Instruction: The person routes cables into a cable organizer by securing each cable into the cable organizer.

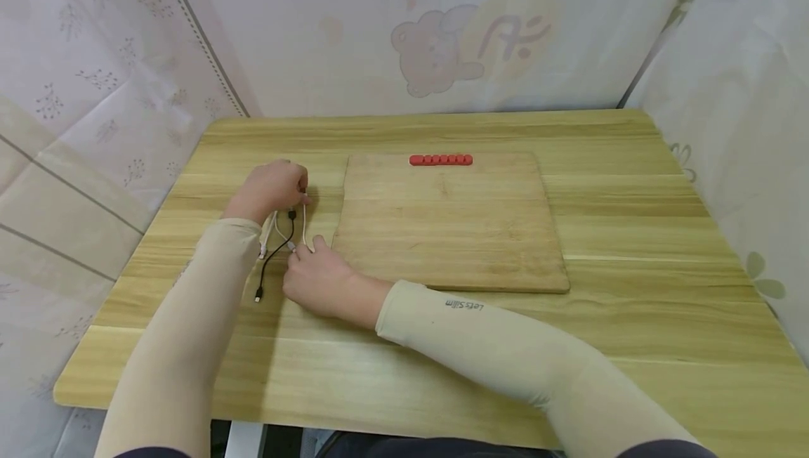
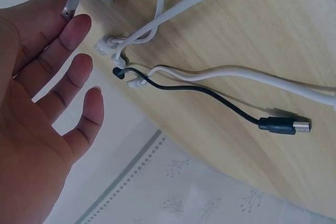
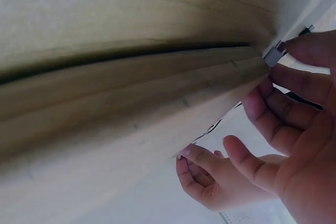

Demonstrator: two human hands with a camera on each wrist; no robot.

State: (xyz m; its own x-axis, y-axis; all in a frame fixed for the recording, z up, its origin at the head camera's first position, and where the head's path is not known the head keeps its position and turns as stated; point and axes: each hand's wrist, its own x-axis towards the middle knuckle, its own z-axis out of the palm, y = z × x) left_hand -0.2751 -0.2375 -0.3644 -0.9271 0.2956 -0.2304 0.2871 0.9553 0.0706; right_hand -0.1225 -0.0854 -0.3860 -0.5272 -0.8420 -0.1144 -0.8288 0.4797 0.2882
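Observation:
My left hand (image 1: 268, 187) pinches one end of a white USB cable (image 1: 305, 220) above the table. Its thumb and index finger meet on the plug in the left wrist view, while the other fingers are spread. Nearer the front edge, my right hand (image 1: 322, 281) pinches a plug (image 3: 273, 55) of the white cable between thumb and forefinger. The cable runs between both hands. Beside them, a short black USB cable (image 1: 273, 251) lies loose, its plug (image 2: 283, 125) plain in the left wrist view. More white cable (image 2: 220, 72) lies next to it.
A thin wooden board (image 1: 442, 233) lies right of my hands, its left edge close to the right hand. A red notched strip (image 1: 440, 160) sits at the board's far edge. Patterned curtains (image 1: 329, 36) surround the wooden table (image 1: 632, 233).

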